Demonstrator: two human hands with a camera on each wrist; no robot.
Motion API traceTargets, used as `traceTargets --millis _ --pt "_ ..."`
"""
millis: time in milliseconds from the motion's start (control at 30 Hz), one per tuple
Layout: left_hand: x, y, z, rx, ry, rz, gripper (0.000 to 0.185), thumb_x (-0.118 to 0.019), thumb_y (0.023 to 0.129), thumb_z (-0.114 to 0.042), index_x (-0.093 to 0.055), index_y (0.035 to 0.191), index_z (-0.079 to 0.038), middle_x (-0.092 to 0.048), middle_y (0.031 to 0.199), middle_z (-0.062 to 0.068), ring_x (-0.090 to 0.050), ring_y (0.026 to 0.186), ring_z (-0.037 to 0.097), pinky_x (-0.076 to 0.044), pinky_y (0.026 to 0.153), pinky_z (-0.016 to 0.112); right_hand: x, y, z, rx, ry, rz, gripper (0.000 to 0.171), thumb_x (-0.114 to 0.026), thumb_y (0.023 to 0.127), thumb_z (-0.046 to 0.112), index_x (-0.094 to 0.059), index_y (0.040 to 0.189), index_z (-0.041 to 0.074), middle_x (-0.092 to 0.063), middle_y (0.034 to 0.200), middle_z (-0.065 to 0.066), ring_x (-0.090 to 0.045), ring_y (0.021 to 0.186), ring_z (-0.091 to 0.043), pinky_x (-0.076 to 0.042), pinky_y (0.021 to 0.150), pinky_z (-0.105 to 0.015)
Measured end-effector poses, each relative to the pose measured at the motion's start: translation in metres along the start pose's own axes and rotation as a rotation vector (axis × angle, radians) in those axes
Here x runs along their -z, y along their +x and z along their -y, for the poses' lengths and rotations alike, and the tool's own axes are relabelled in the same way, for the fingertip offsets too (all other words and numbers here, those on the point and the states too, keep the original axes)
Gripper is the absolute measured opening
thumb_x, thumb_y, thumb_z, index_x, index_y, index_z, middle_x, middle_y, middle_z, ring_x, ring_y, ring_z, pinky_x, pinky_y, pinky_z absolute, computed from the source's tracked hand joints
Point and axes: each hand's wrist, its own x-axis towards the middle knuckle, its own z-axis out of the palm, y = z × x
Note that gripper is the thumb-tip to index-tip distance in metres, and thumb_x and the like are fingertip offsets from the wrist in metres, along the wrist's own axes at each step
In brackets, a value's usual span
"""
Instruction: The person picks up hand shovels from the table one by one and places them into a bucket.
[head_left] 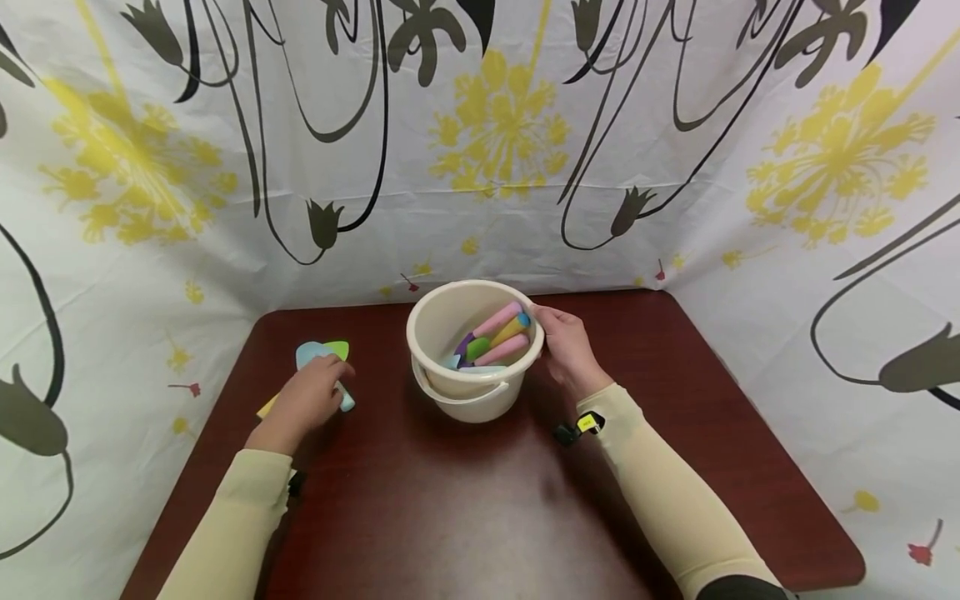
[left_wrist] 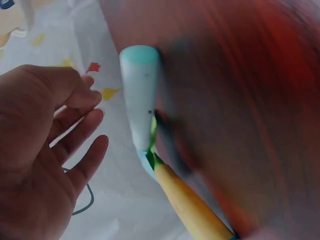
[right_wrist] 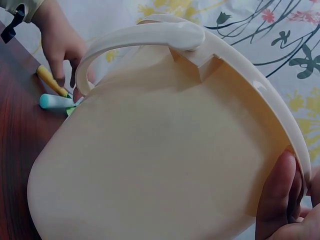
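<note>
A cream bucket (head_left: 474, 408) stands toward the back of the table, its handle hanging down in front. My right hand (head_left: 567, 346) grips the bucket's right rim; in the right wrist view, curled fingers (right_wrist: 282, 187) hold the lip. Inside lie several colourful handled pieces, including a pink one (head_left: 504, 350). On the left, my left hand (head_left: 306, 396) is over small tools with a light blue flat head (head_left: 307, 352) and a green one (head_left: 340, 348). In the left wrist view its fingers are loosely bent beside a pale blue handle (left_wrist: 140, 100) and a yellow handle (left_wrist: 192, 205), gripping neither.
The dark red table (head_left: 465, 500) has rounded corners. White cloth (head_left: 405, 233) with flower prints hangs around its back and sides. A band with a small yellow-faced device (head_left: 590, 422) is on the right wrist.
</note>
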Motion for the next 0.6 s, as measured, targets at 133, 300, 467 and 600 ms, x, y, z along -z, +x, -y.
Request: traceTargets --millis 133,300,467,600 --pt "-0.007 -0.002 0.004 -0.043 0.073 0.017 0.03 -0.073 0.093 0.008 -0.075 0.121 -0.001 -0.07 0.122 0.016 -0.063 0.121 0.041 -0.056 0.103 0.058 -0.001 0.0 0.001 -0.003 -0.002 0.005 0.031 -0.067 0.112 0.024 -0.077 0.123 -0.003 -0.072 0.083 -0.001 -0.059 0.059 -0.01 -0.047 0.05 -0.021" --pt "-0.014 -0.004 0.005 -0.075 0.132 0.008 0.027 -0.082 0.089 0.006 -0.077 0.114 -0.003 -0.072 0.121 0.017 -0.064 0.12 0.042 -0.055 0.103 0.059 -0.001 0.0 0.002 -0.005 -0.023 0.006 0.034 -0.066 0.112 0.025 -0.076 0.13 -0.003 -0.074 0.088 -0.002 -0.06 0.06 -0.009 -0.047 0.051 -0.021" --pt "-0.017 -0.004 0.004 -0.089 0.148 -0.018 0.03 -0.088 0.087 0.001 -0.077 0.115 -0.003 -0.073 0.123 0.017 -0.063 0.123 0.043 -0.054 0.104 0.06 0.0 -0.001 0.003 0.0 -0.015 0.002 0.032 -0.068 0.112 0.025 -0.077 0.124 -0.003 -0.072 0.081 -0.002 -0.058 0.056 -0.009 -0.046 0.048 -0.021" --pt "-0.021 -0.003 0.004 -0.102 0.153 -0.028 0.03 -0.088 0.089 -0.002 -0.077 0.117 -0.002 -0.073 0.124 0.017 -0.063 0.125 0.043 -0.052 0.107 0.062 0.001 -0.002 0.002 -0.002 -0.013 0.011 0.031 -0.069 0.111 0.027 -0.077 0.119 -0.002 -0.07 0.078 -0.002 -0.055 0.053 -0.009 -0.045 0.047 -0.022"
